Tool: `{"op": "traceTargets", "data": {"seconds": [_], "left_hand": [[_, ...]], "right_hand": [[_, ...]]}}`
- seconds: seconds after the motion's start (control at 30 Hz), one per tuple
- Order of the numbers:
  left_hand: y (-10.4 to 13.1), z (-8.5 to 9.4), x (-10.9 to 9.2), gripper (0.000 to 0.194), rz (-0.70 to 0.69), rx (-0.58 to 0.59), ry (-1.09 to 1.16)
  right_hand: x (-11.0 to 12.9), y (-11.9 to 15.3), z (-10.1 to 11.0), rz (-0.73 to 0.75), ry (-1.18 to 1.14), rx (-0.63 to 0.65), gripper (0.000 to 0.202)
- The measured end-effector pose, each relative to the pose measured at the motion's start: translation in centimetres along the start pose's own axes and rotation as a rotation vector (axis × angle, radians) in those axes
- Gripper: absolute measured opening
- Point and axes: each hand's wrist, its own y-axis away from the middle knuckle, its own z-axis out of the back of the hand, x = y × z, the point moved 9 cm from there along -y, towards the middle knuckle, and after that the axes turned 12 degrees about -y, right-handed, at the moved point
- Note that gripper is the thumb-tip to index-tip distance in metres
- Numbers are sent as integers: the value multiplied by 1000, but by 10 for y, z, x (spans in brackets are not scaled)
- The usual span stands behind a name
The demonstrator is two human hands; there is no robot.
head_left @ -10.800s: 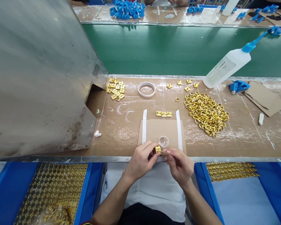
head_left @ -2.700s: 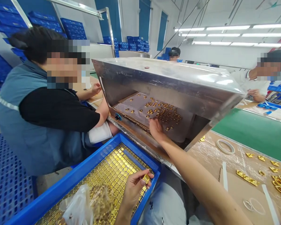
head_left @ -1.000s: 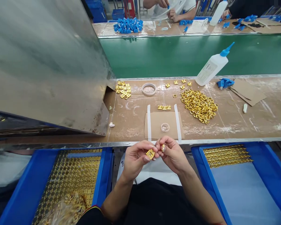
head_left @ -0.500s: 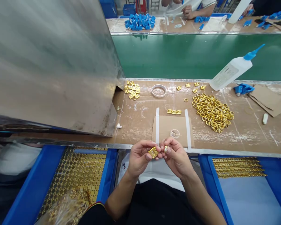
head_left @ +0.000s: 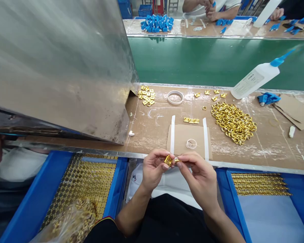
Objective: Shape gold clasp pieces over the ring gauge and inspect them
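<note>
Counter [head_left: 150, 143] across the middle, covered in cardboard. At its near edge, holds a gold block [head_left: 168, 161] pinched between thumb and fingertips of the left hand [head_left: 154, 170]. In the right hand [head_left: 202, 175], grips a smaller gold piece [head_left: 176, 160] with thumb and forefinger nearly together, remaining fingers loosely curled. Has both gold things side by side; cannot tell whether touching. Just beyond, on a taped cardboard sheet [head_left: 179, 135], a small clear dish [head_left: 191, 143]; past the sheet, a short row of gold blocks [head_left: 191, 120]. To the right, a heap of gold rings [head_left: 233, 122], with a white bottle [head_left: 257, 79] behind. To the left, a cluster of gold pieces [head_left: 147, 95] beside a metal hood [head_left: 73, 67]. Below the counter, a blue tray [head_left: 25, 199] at left, with a clear bag [head_left: 68, 219] over gold rows, and another blue tray [head_left: 222, 185] at right.
</note>
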Motion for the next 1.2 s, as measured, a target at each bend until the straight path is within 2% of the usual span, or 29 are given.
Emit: {"op": "traceTargets", "data": {"seconds": [0.1, 0.27, 0.63, 0.8, 0.9, 1.03, 1.2], "left_hand": [[2, 1, 0, 26, -14, -20, -61], [6, 6, 0, 28, -44, -61, -123], [12, 10, -1, 25, -86, -77, -203], [14, 14, 4, 27, -83, -126, -167], [14, 16, 8, 24, -86, -160, -120], [14, 21, 15, 31, -63, -226, -46], [12, 19, 19, 27, -9, -236, 70]], "right_hand": [[10, 1, -4, 79, 124, 10, 17], [13, 1, -12, 109, 261, 58, 17], [13, 1, -19, 101, 351, 123, 15], [8, 0, -22, 75, 369, 147, 13], [4, -1, -22, 55, 357, 132, 13], [-5, 0, -24, 1, 293, 94, 12], [-8, -1, -23, -33, 180, -2, 4]]}}
